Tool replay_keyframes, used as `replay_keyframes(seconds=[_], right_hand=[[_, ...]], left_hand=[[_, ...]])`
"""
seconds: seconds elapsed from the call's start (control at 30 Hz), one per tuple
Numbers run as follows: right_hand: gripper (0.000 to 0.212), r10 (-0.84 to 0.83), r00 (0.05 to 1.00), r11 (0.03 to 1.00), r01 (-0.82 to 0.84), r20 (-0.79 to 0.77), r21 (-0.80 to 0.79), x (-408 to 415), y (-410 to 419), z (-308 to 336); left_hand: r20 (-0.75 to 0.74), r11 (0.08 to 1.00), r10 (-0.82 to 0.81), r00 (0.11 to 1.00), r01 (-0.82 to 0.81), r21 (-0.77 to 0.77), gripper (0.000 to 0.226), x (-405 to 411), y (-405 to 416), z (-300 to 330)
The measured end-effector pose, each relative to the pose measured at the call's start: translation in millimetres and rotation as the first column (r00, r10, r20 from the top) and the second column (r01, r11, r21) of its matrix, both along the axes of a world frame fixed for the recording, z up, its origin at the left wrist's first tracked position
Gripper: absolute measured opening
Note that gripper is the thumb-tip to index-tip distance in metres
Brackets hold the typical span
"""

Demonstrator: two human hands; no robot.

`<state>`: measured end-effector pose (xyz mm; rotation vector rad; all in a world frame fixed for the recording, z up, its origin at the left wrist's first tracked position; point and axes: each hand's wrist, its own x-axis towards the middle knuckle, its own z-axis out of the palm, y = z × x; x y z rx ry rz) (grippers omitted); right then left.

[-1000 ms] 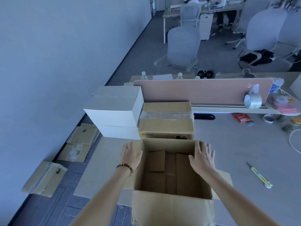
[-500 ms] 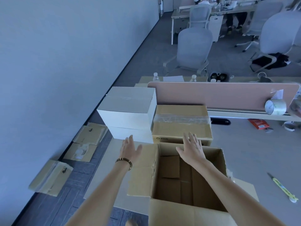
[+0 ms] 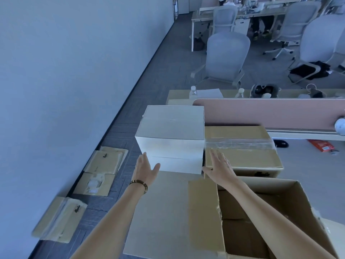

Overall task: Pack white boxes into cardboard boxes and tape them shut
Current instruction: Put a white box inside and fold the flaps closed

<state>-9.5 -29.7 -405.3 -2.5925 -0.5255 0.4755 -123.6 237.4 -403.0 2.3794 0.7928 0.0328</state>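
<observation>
While both arms are stretching out over the pale table, the two hands are opening wide, with straight fingers and nothing held in them. The left hand is sitting just at the left front corner of the stack of two plain white cardboard boxes. The right hand is sitting at the right front corner of that stack, in front of the brown cardboard box with clear tape across its top. I cannot tell if the fingers are touching the white stack or are just beside it.

One hand is going to each side, and I think that is so the person can squeeze a white box between the flat palms and lift it. The boxes look too wide for one hand.

The big open brown cardboard box is waiting close to the person, with its flaps folded out so the top is wide open. It is sitting right next to the white stack, so I think the trip will be short. I can see only cardboard inside it, so no white box seems packed in it yet.

The taped box is touching the right side of the white stack, so the right hand may find little room to slide in there.

On the floor by the wall, flat brown cardboard sheets are lying.
</observation>
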Motion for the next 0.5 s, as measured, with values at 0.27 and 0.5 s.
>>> replay_keyframes(seconds=[0.27,0.5], right_hand=[[0.074,-0.109,0.993,0.994,0.108,0.036,0.024,22.1,49.0,2.5],[0.061,-0.201,0.978,0.979,0.2,0.048,0.038,44.4,58.3,-6.9]], left_hand=[[0.026,0.997,-0.036,0.999,0.037,-0.062,0.096,18.2,67.1,3.5],[0.049,0.994,-0.093,0.994,0.096,-0.05,0.066,53.3,101.8,4.1]])
